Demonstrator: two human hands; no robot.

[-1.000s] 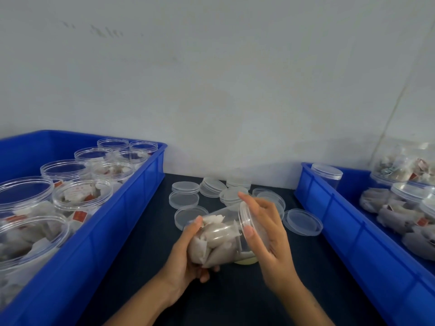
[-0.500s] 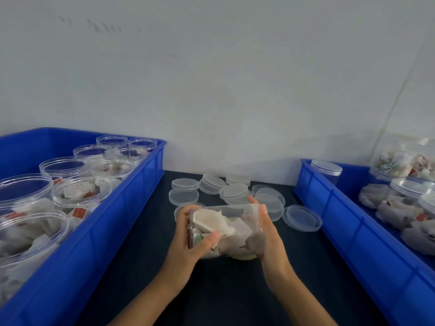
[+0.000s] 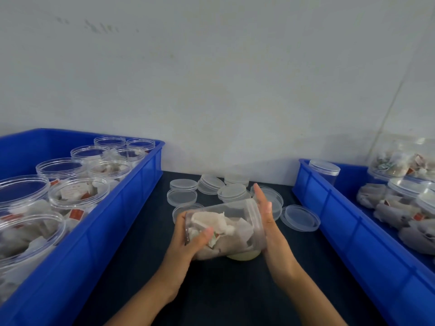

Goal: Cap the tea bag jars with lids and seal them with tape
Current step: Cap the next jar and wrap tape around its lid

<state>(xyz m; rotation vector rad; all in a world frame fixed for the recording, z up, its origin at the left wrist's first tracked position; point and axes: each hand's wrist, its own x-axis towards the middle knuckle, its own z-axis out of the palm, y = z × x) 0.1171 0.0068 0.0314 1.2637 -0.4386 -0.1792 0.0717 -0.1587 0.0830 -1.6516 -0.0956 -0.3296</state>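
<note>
Tea bag jar (image 3: 223, 229), clear plastic and packed with white paper sachets, lies on its side in the air just above the dark table (image 3: 211, 290), between both hands. A second ago the right hand's fingers were curled over the lid (image 3: 257, 222), fitting it to the mouth; now the right hand (image 3: 267, 222) is flat, fingers straight, palm pressing that lid home. The jar has also swung level. Judging by this, capping is nearly done and taping comes next. The left hand (image 3: 188, 241) grasps the jar's base end, thumb curled over the wall. A pale yellowish roll (image 3: 242, 255), probably tape, peeks out beneath the jar. Loose lids (image 3: 231, 192) lie beyond, one lid (image 3: 300, 217) to the right. A left blue crate (image 3: 106, 231) holds uncapped jars (image 3: 77, 194); a right blue crate (image 3: 341, 231) holds capped jars (image 3: 404, 203).
</note>
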